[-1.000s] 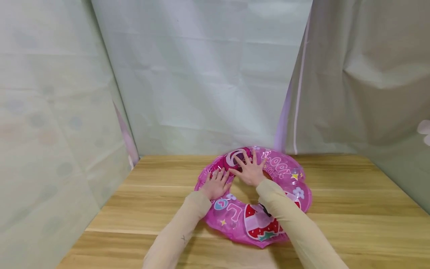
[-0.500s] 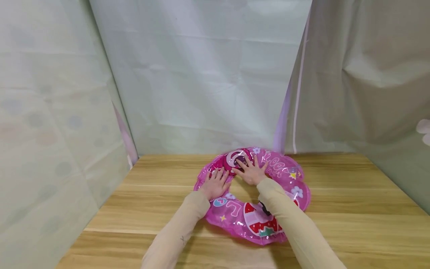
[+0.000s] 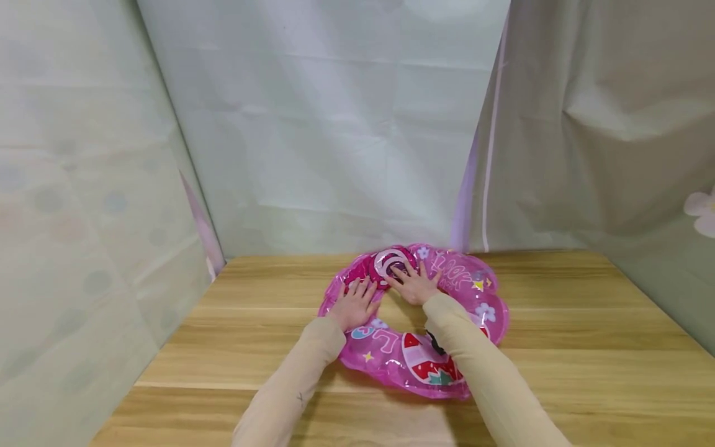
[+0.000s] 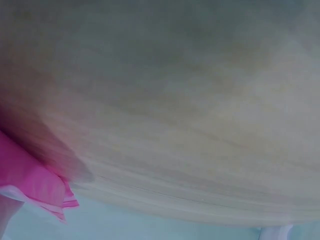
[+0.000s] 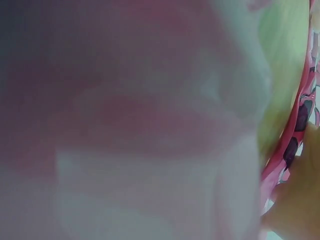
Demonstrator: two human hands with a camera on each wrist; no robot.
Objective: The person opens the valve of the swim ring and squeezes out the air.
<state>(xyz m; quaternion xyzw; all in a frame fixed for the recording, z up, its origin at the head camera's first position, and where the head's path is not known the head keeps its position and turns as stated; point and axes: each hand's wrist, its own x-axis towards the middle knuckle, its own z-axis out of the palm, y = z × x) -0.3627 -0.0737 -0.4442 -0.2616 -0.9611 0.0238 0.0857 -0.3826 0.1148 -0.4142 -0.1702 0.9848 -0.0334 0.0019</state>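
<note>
A pink inflatable swim ring (image 3: 391, 372), printed with strawberries, flowers and a cartoon face, lies on the wooden table and looks softly filled. My left hand (image 3: 354, 305) rests flat on its left side, fingers spread. Across the far inner part, over the cartoon face, my right hand (image 3: 415, 287) lies with straight, spread fingers. In the left wrist view only an edge of the swim ring (image 4: 35, 175) shows at the lower left. The right wrist view is mostly blurred; part of the right hand (image 5: 297, 195) appears at its right edge beside the printed ring.
The wooden table (image 3: 570, 347) extends to both sides of the ring. A pale curtain (image 3: 335, 124) hangs behind the table's far edge, with more sheeting at left and right. The ring's far edge lies close to that back curtain.
The head view has shifted slightly, so ring and hands appear a little further left. The ring's near edge sits a bit higher in view, and both hands stay on it.
</note>
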